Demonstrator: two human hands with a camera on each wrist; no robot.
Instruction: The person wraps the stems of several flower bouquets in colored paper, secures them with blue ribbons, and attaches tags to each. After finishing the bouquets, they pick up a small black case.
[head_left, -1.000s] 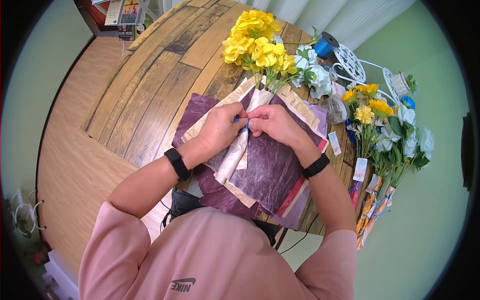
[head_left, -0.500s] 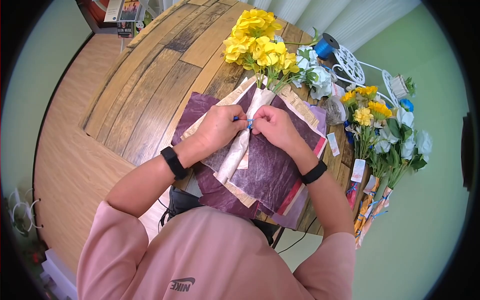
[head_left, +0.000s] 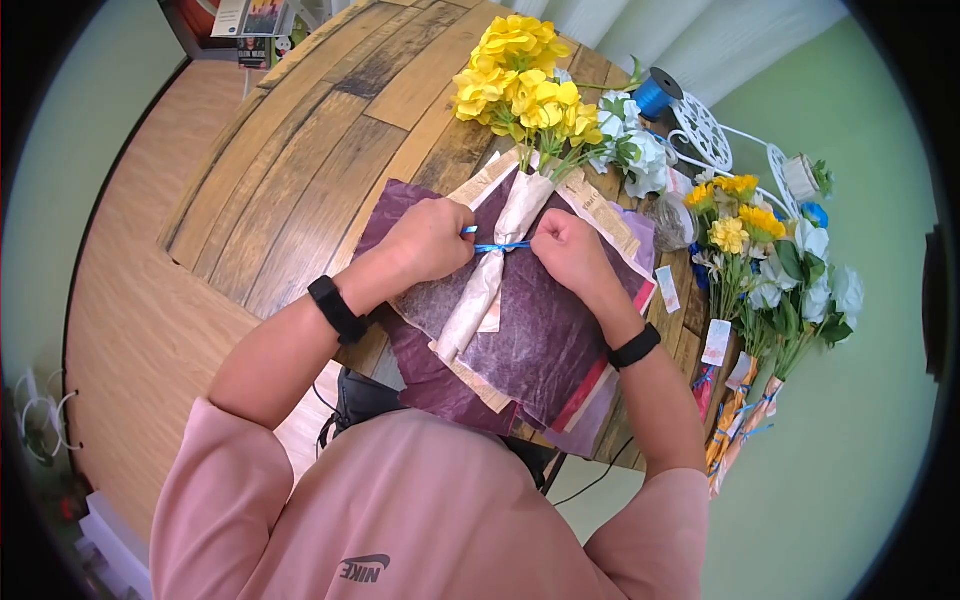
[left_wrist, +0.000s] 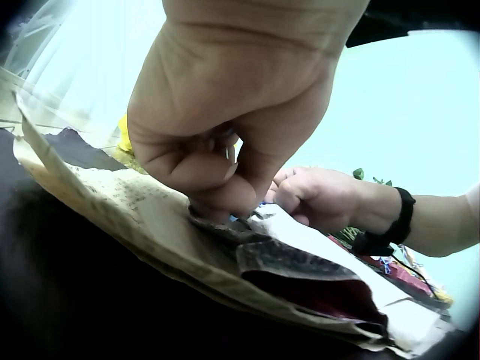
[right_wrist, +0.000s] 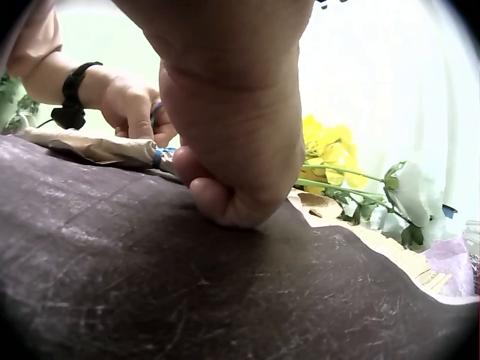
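Observation:
A blue ribbon is tied round a bouquet's stems, which are rolled in pale crinkled paper. Its two ends stretch out to either side, pulled taut. My left hand grips one end with curled fingers, a short tail poking out above them. At the other side my right hand pinches the opposite end, its fingers folded in. Yellow flowers spread from the top of the roll. Underneath lie stacked sheets of dark purple wrapping paper and printed tan paper.
At the right of the wooden table lie finished-looking bouquets with yellow flowers and white flowers. Behind them stand a blue ribbon spool and a white metal stand. A clear container sits nearby.
My hands were close together at the knot; they have moved apart, left and right, drawing the ribbon ends out straight across the paper roll.

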